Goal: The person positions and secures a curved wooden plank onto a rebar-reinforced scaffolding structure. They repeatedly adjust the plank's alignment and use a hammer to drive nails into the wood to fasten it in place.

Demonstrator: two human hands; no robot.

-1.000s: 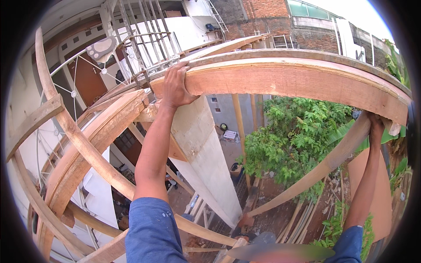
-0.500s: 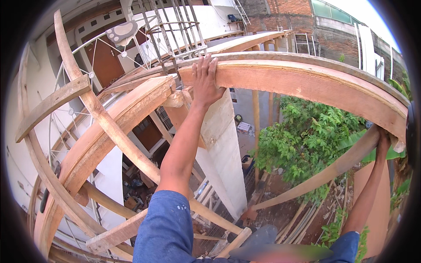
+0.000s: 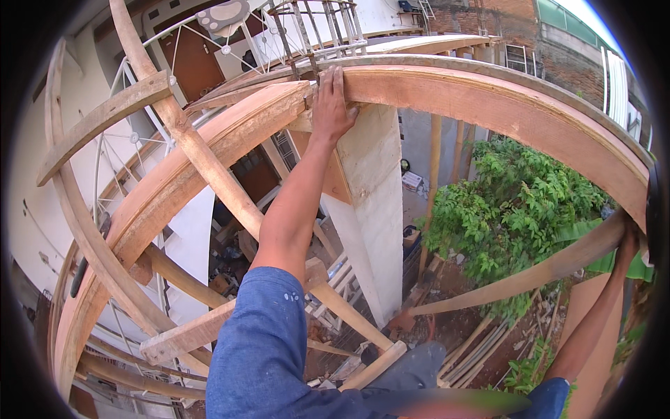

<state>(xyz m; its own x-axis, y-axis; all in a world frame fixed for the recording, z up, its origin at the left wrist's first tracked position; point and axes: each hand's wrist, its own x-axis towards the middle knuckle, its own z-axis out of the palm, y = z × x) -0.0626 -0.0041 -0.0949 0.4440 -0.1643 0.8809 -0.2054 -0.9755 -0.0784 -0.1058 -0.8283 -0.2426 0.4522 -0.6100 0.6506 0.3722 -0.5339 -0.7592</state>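
the long wooden beam (image 3: pixel 502 105) spans off to the right, and a second beam (image 3: pixel 202 153) stops close to its left end, both near the top of a pale column (image 3: pixel 370 202). a slanting post (image 3: pixel 523 279) rises toward the long beam's right end, placed like a prop. the person's left hand (image 3: pixel 333 112) lies wide over that left end, apparently steadying it; the right hand (image 3: pixel 627 241) is at the post's top, its grip too hidden for me to tell.
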